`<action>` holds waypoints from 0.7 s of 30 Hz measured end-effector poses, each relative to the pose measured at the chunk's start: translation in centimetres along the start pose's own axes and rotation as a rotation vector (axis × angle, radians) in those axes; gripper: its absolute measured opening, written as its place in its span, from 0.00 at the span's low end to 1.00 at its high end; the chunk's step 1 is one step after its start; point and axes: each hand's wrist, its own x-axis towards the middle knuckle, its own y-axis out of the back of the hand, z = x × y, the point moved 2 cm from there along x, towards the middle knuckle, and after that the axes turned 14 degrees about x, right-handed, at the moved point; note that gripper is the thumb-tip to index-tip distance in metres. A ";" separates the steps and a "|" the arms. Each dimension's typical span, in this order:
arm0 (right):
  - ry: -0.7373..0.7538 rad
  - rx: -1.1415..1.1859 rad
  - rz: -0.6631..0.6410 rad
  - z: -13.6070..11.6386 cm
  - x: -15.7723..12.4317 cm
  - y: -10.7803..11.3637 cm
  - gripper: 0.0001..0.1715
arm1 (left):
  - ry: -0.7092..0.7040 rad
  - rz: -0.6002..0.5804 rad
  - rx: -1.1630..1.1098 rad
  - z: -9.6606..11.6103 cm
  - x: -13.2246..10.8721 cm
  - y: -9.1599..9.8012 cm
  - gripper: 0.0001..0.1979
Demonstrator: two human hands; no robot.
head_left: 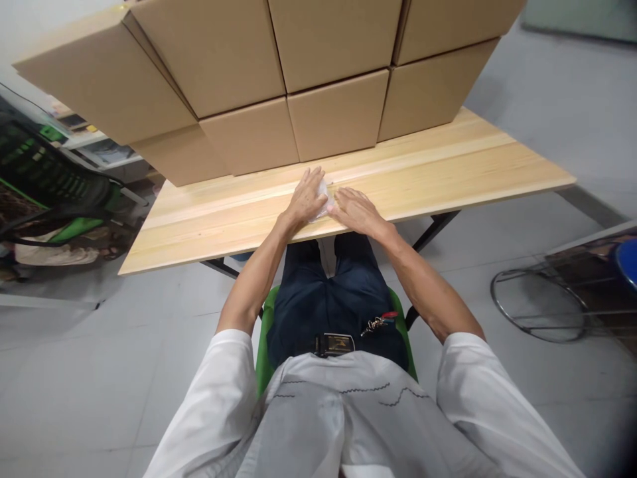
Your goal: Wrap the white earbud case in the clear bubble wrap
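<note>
My left hand lies palm down on the wooden table, fingers stretched out over a small clear or white thing, perhaps a plastic bag, that it presses flat. My right hand rests beside it, fingers extended and touching the same thing's right edge. Most of that thing is hidden under my hands. Both hands sit near the table's front edge, just in front of a stack of cardboard boxes.
The cardboard boxes fill the table's back half in two layers. A dark mesh chair with green parts stands at the left. A round metal stool frame is on the floor at the right. I sit on a green seat.
</note>
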 end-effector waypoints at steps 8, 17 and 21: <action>0.021 0.091 -0.076 2.1 1.6 0.6 0.45 | 0.016 -0.073 0.004 -1.2 0.3 0.5 0.50; -0.018 0.055 -0.282 0.5 4.8 0.6 0.51 | 0.190 -0.163 0.163 -0.9 -1.8 3.2 0.47; -0.342 -0.083 -0.007 4.8 4.5 4.4 0.51 | 0.227 -0.179 0.141 -0.1 -3.1 4.4 0.48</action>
